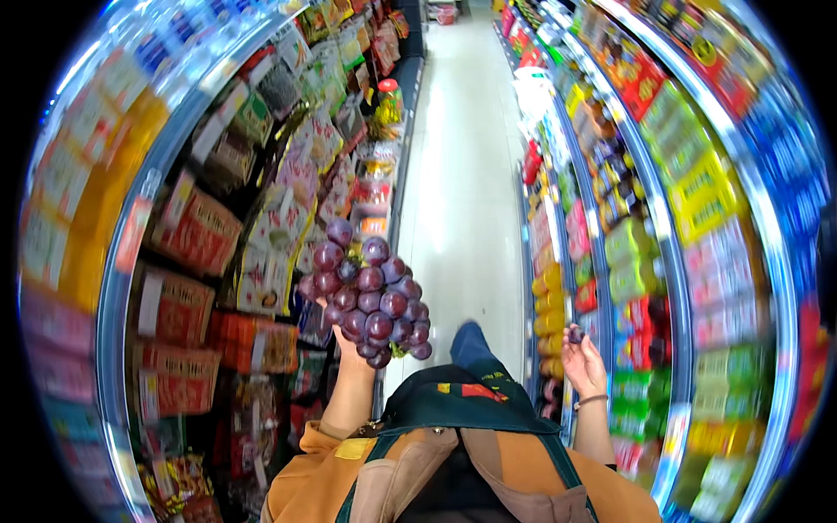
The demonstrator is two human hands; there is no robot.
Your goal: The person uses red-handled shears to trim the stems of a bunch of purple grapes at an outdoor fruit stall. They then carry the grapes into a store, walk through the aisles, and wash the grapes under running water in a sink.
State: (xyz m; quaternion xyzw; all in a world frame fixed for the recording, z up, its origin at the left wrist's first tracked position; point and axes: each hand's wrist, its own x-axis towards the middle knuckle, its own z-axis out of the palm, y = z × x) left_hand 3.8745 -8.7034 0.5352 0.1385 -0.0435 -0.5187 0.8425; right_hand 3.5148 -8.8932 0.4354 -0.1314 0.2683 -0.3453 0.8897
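A large bunch of purple-red grapes (373, 294) rests on my left hand (344, 341), which holds it up from below. Most of that hand is hidden behind the fruit. A little green stem shows at the bunch's lower edge. On the other side, my right hand (584, 363) holds a single dark grape (575, 335) at its fingertips, apart from the bunch. A thin band (590, 401) circles the right wrist.
A pale tiled aisle floor (461, 163) runs ahead between two shelf rows. Hanging snack packets (274, 242) and boxes line the left shelves. Packaged goods (637, 327) fill the right shelves close to my right hand. A red-lidded jar (388, 101) stands farther along on the left.
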